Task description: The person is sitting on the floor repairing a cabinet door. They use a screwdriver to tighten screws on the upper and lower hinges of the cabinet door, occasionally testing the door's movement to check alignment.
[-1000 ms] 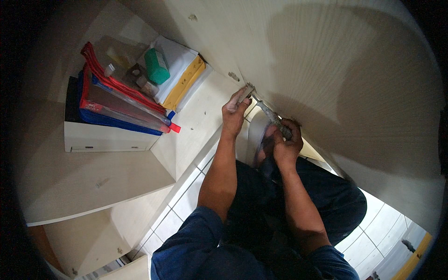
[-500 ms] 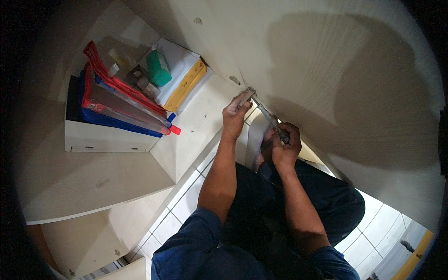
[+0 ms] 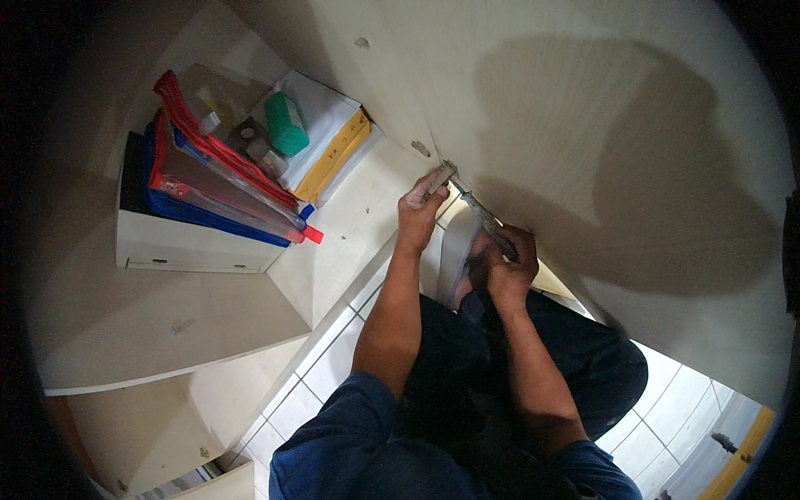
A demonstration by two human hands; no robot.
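Note:
My left hand [image 3: 417, 207] pinches a small metal cabinet hinge [image 3: 442, 178] at the inner edge of the wooden door [image 3: 550, 108]. My right hand [image 3: 512, 260] is wrapped round the worn, greyish handle of a screwdriver [image 3: 481, 214]. Its shaft points up and left, with the tip at the hinge beside my left fingertips. The exact spot where tip and screw meet is too small to make out.
On the cabinet shelf [image 3: 350, 208] at left lie red and blue zip pouches [image 3: 225, 179], a green box [image 3: 286, 123] and a yellow-edged stack of papers [image 3: 329, 158]. White floor tiles [image 3: 332, 350] show below. A bare foot [image 3: 475, 258] stands beneath my hands.
Both hands stay at the hinge, almost in the same place. The screwdriver handle has shifted slightly within my right hand, and the view has tilted a little.

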